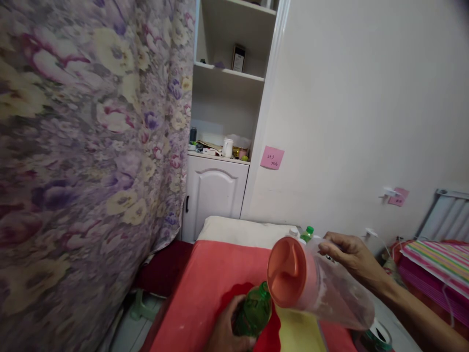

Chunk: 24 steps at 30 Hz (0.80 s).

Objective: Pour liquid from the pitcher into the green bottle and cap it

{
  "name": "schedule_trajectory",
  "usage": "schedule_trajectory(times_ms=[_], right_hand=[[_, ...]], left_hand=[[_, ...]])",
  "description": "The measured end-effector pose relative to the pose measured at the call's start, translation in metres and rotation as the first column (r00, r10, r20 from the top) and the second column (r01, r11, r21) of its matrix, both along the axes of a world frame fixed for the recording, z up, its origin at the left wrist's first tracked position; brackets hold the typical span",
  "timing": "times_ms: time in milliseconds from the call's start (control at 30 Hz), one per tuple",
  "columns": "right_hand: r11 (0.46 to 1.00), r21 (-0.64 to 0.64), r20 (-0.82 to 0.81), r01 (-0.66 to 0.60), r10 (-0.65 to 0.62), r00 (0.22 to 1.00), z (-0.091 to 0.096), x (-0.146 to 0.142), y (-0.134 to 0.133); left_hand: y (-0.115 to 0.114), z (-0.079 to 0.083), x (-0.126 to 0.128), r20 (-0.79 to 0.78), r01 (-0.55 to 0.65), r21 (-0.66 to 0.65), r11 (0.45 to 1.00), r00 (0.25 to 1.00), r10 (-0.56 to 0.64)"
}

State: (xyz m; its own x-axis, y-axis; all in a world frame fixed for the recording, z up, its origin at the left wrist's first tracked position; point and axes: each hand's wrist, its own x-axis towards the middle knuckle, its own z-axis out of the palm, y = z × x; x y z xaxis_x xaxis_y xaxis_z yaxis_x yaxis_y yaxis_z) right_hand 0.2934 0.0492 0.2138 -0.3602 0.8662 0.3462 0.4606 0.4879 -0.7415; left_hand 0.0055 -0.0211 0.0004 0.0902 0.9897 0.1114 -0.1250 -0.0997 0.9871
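My left hand point(229, 327) is wrapped round a green plastic bottle point(254, 309) that has no cap on its neck. By its handle, my right hand point(346, 252) grips a clear pitcher point(339, 293) with an orange lid point(286, 271). The pitcher lies tilted almost on its side, its lid end toward the bottle's mouth. Lid and bottle neck look very close; whether they touch I cannot tell. Beneath the bottle is a red scalloped mat point(274, 330) on the table's coral cloth point(208, 274).
Behind the pitcher stand a green-capped bottle point(309, 232) and a white-capped container point(293, 231). A glass jar point(379, 335) sits at the lower right, near a yellow sheet point(302, 327). A floral curtain point(91, 146) hangs on the left, beside a white cabinet point(216, 188).
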Motion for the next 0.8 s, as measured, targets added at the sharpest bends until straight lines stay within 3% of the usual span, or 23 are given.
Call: schedule_trajectory(times_ms=[300,500,633,800], right_hand=[[0.999,-0.051,-0.133,0.019,-0.026,0.991,-0.019,0.004,0.005],[0.989,-0.103,-0.261,0.106,-0.130,0.957,-0.036,0.011,0.002],[0.966,-0.154,-0.367,0.206,-0.249,0.896,-0.069,0.019,-0.004],[0.924,-0.185,-0.538,0.335,-0.381,0.752,-0.132,0.029,-0.007]], left_hand=[[0.005,-0.009,-0.004,0.033,-0.020,0.025,0.999,0.999,0.020],[0.007,-0.006,-0.009,0.079,-0.001,0.028,1.000,0.997,-0.001],[0.009,-0.002,-0.013,0.102,-0.061,0.017,0.998,0.993,0.059],[0.011,-0.004,-0.016,0.067,-0.139,0.003,0.990,0.988,0.138]])
